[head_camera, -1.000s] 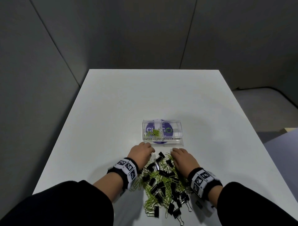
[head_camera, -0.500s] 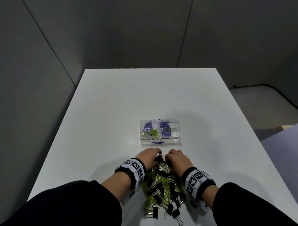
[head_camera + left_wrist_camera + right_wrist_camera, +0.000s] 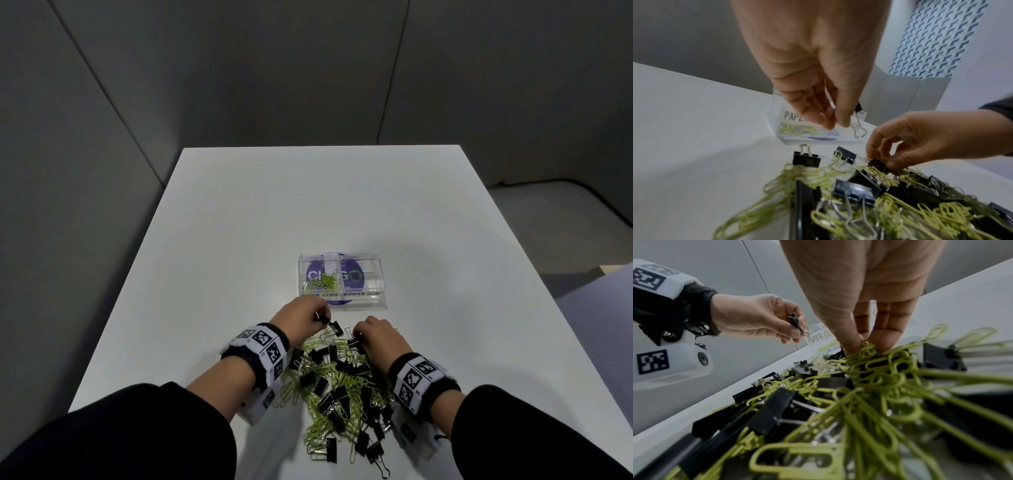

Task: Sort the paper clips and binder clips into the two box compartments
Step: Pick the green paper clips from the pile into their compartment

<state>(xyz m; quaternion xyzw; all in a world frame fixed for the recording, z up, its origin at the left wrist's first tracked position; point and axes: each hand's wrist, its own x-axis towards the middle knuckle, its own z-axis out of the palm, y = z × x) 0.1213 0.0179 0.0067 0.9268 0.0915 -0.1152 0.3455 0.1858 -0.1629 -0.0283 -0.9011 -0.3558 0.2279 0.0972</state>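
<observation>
Pinching a small black binder clip (image 3: 331,324) by its wire handle, the left hand (image 3: 301,313) holds it lifted just clear of the heap, near the front wall of the clear box (image 3: 342,279); the wrist views show thumb and fingertips closed on the bright wire loop with the black body hanging free. To finish this step well, the clip should probably travel over the divider to the right compartment (image 3: 361,274), which carries the binder label and looks unfilled, and be let go low so it does not bounce across into the green paper clips (image 3: 322,282) already lying in the left one. The right hand (image 3: 378,337) presses down into the far edge of the pile (image 3: 342,387), fingers curled around a dark clip tangled with green wire; how firm that hold is cannot be told, since the fingertips are buried. Working it loose slowly seems wise, as hooked paper clips would likely trail along. The binder clips are matte black folded wedges with thin springy silver handles; the paper clips are slim, coated yellow-green loops that interlock readily. Both kinds lie mixed on the smooth white table (image 3: 239,240), between the two forearms, with the glossy transparent box standing just beyond the hands.
</observation>
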